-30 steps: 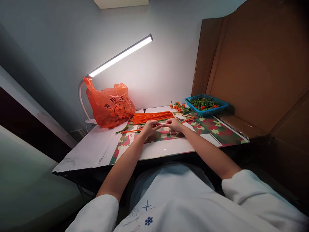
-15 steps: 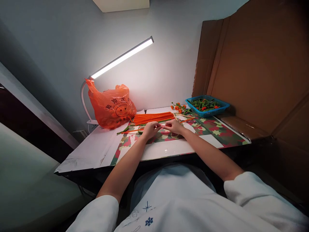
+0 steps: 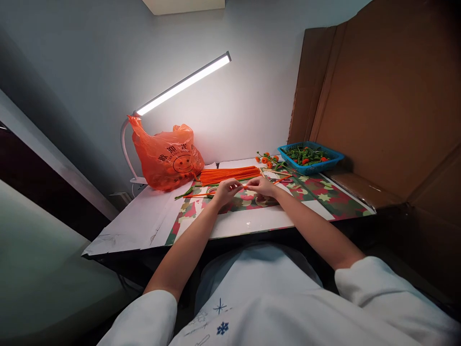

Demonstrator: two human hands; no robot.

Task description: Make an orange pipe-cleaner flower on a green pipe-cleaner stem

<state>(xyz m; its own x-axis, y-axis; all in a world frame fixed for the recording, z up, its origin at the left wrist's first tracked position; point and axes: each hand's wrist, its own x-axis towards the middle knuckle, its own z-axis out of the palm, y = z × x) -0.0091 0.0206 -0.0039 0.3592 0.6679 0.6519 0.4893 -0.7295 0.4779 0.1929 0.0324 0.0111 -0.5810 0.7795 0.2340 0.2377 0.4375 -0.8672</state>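
Over the table, my left hand (image 3: 228, 191) and my right hand (image 3: 261, 186) meet fingertip to fingertip, both pinched closed. Between them shows a small bit of orange pipe cleaner (image 3: 245, 187); its full shape is hidden by the fingers. Just beyond lies a bundle of orange pipe cleaners (image 3: 230, 175), with a green one (image 3: 207, 185) along its near side. To the left of my left hand are a loose orange pipe cleaner (image 3: 197, 195) and a short green twisted piece (image 3: 184, 193). Scissors handles (image 3: 212, 191) show partly behind that hand.
An orange plastic bag (image 3: 167, 158) hangs by a lit desk lamp (image 3: 183, 84) at the back left. Orange flowers (image 3: 267, 159) lie beside a blue basket (image 3: 312, 169) of green stems and orange heads. Cardboard (image 3: 382, 105) walls the right side.
My fingertips have shifted slightly, and a bit of orange now shows between them. Both hands stay at nearly the same place; the view has tilted a little.
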